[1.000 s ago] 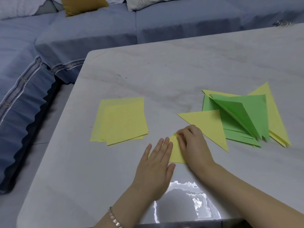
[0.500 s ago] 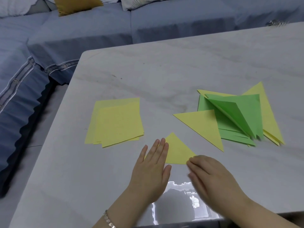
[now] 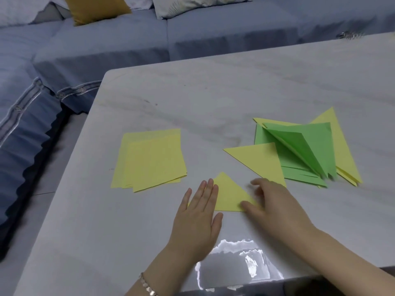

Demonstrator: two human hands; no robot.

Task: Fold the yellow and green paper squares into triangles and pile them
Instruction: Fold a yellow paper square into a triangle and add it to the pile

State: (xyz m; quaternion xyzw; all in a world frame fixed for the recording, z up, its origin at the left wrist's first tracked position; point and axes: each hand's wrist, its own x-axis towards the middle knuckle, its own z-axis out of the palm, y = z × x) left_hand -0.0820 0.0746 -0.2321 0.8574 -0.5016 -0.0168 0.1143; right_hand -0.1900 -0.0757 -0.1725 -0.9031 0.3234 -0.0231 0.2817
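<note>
Flat left hand (image 3: 198, 212) is pinning the probably light, slippery yellow folded paper triangle (image 3: 228, 195) near the front edge of the grey table (image 3: 213, 92); relaxed right hand (image 3: 275, 201) is touching its right corner, likely best pinched.

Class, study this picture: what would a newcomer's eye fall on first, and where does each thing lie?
Two hands work near the front of the grey table: the left hand lies flat on a small yellow triangle, and the right hand touches its corner. To the right sits a loose pile of green and yellow triangles; to the left, a stack of yellow paper squares.
</note>
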